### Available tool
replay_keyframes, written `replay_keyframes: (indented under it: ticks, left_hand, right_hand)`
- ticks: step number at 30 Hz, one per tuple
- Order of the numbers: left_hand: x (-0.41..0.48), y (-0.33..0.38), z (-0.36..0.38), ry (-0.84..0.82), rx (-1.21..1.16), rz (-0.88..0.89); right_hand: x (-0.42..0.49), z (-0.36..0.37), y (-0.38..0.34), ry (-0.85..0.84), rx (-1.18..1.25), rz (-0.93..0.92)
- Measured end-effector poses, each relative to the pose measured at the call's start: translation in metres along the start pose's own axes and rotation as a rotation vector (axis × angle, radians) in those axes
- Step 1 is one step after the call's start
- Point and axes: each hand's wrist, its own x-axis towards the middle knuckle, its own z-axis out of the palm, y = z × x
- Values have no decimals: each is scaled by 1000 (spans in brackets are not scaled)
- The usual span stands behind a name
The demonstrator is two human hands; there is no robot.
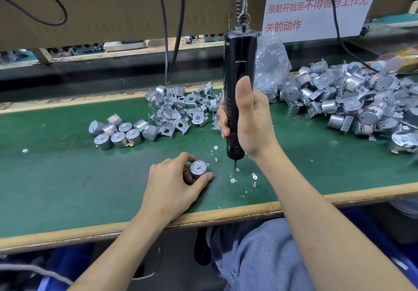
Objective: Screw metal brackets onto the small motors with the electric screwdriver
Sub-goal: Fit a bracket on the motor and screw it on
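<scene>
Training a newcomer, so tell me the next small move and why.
Probably lift the electric screwdriver with the screw its bit touches and carry it to the motor the left hand pinches, though that motor's face looks bare.

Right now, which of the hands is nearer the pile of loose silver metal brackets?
Right. The right hand is beside the pile, at its right; the left hand is apart, in front.

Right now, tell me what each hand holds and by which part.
Left hand pinches a small motor by its round side. Right hand grips the electric screwdriver around its lower body.
</scene>
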Motion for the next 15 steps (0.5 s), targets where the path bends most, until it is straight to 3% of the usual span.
replay_keyframes:
  ticks: [15]
  left_hand:
    - [1,-1,0,-1,-12,7]
  right_hand:
    - [-1,-4,-4,18,-28,15]
